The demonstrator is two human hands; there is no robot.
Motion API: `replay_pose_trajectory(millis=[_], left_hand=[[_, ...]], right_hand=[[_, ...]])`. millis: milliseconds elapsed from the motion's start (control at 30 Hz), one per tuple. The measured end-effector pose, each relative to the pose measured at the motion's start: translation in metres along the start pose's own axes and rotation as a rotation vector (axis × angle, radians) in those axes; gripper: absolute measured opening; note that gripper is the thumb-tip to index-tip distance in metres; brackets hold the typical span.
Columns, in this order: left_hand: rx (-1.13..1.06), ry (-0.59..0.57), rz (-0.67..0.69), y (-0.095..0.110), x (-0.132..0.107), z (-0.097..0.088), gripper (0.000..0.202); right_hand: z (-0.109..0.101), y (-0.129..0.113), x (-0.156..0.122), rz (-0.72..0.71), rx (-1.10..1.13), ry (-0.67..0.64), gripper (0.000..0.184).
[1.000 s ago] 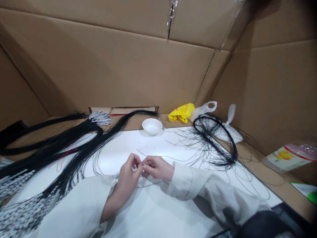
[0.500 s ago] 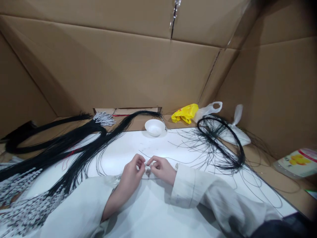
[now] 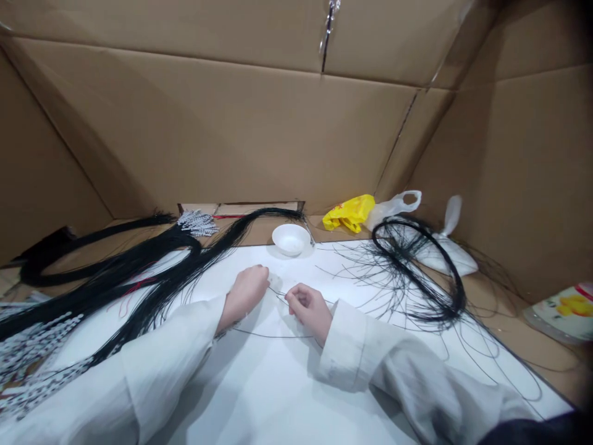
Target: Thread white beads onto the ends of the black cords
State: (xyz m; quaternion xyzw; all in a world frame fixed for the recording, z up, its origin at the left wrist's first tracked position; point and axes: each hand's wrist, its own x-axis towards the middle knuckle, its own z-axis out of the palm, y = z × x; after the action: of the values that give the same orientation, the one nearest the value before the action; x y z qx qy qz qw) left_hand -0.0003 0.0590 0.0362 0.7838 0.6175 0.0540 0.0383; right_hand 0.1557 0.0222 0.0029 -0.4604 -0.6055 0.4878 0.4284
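**Right hand pinches a dark cord mid-surface; left fingertips hidden**

Over the middle of the white surface [image 3: 250, 383], the dark cord [image 3: 277, 291] spans the gap between two hands. The right hand [image 3: 308, 308] pinches it between thumb and forefinger. The left hand [image 3: 245, 289] is curled in, its fingertips hidden behind its knuckles; whether it grips the cord I cannot tell.

Along the left edge lie black strand bundles [image 3: 148, 296], too merged to count. Their white-patterned ends [image 3: 37, 340] near the left corner are cut off by the view. One black coil [image 3: 447, 309] overlaps the far right corner, loose strands fanning inward.

One white bowl [image 3: 291, 240] sits at the middle of the far edge; any contents are hard to make out. Beyond that edge are three bags: a yellow bag [image 3: 349, 213], a handled white bag [image 3: 393, 207], and a tied bag [image 3: 447, 256] with unclear pale contents, partly behind the coil. Past the right edge, one labelled container [image 3: 563, 312] is cropped.
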Motion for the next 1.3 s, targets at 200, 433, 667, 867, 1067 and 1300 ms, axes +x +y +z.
replay_pose_trajectory(millis=[200,433,667,867,1067,1300], left_hand=[[-0.005,0.005,0.020,-0.005,0.008,0.009,0.019],[-0.123,0.049,0.012,-0.004,0.013,-0.001,0.020],[-0.858,0.005,-0.069,0.010,-0.043,-0.043,0.006],[-1.334,-0.088,-0.378,0.033,-0.088,-0.008,0.006],[-1.390,0.119,-0.387,0.029,-0.085,0.019,0.009],[-1.428,0.178,-0.303,0.026,-0.085,0.031,0.011]], right_hand=[[0.001,0.003,0.002,0.102,0.095,-0.052,0.021],[0.001,0.006,0.000,0.098,0.103,-0.074,0.018],[0.002,0.004,-0.005,-0.001,0.061,-0.069,0.009],[0.002,-0.001,-0.012,0.001,0.015,-0.167,0.014],[0.004,0.000,-0.012,0.036,0.025,-0.215,0.015],[0.005,-0.002,-0.016,0.035,0.002,-0.249,0.009]])
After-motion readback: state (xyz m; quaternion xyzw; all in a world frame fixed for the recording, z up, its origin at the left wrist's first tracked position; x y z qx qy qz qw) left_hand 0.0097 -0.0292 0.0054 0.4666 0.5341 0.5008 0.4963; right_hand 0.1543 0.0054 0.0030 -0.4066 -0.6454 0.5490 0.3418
